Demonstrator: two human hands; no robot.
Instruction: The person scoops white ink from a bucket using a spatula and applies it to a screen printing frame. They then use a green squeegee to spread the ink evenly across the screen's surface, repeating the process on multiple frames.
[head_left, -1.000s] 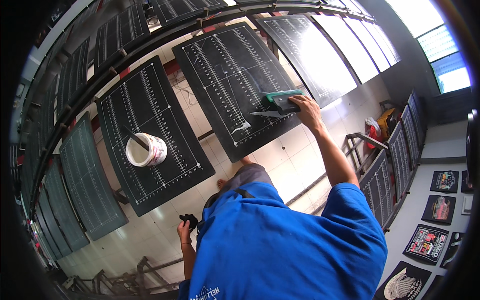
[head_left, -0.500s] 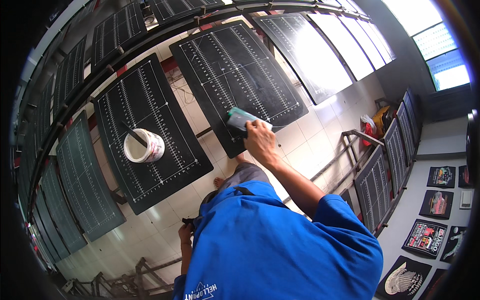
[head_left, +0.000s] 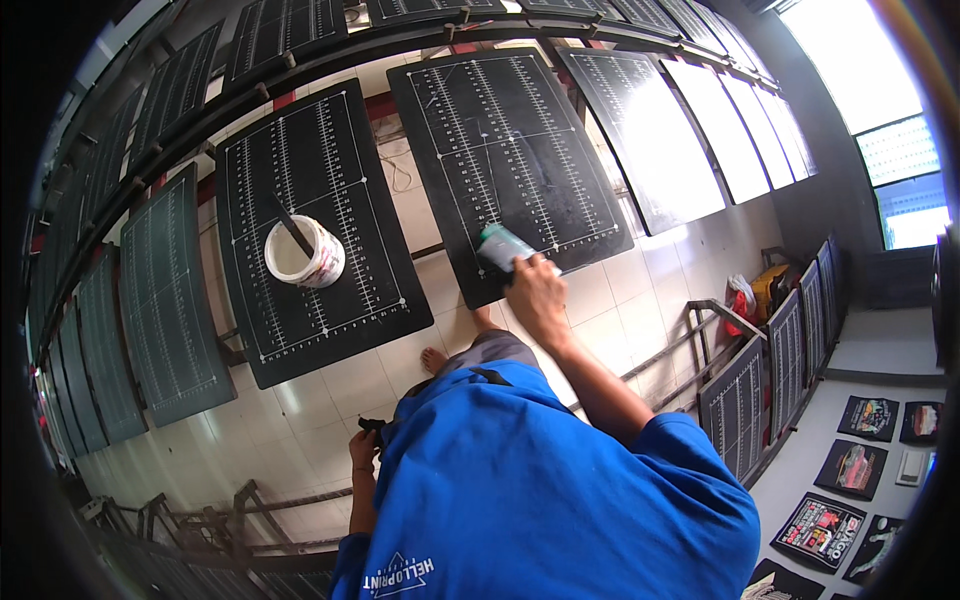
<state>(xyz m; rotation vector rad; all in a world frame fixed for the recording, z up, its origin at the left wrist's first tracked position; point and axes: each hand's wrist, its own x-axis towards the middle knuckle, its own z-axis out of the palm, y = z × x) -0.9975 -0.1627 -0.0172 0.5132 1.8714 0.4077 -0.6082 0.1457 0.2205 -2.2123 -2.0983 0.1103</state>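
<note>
My right hand [head_left: 538, 300] is closed around a flat, grey-white scraper with a green edge [head_left: 506, 247]. The scraper lies over the near end of a black board [head_left: 560, 190] printed with white ruled scales and lines; whether it presses on the surface is hard to tell. Low at my left side, my left hand [head_left: 364, 449] has its fingers curled at a small black thing [head_left: 372, 425] that I cannot make out. On the neighbouring black board [head_left: 350, 290] to the left stands a white tub [head_left: 325, 255], with a dark flat stick [head_left: 292, 222] leaning in it.
More ruled boards [head_left: 175, 300] line up to the left, and glossy, glaring ones [head_left: 650, 150] to the right. Dark rails [head_left: 290, 60] run behind them. At right are a metal frame [head_left: 712, 310], a red and white bag [head_left: 740, 305] and leaning boards [head_left: 733, 410].
The view has turned, so the boards and tub sit differently in it. My right hand and the scraper have come slightly toward the board's near edge.
</note>
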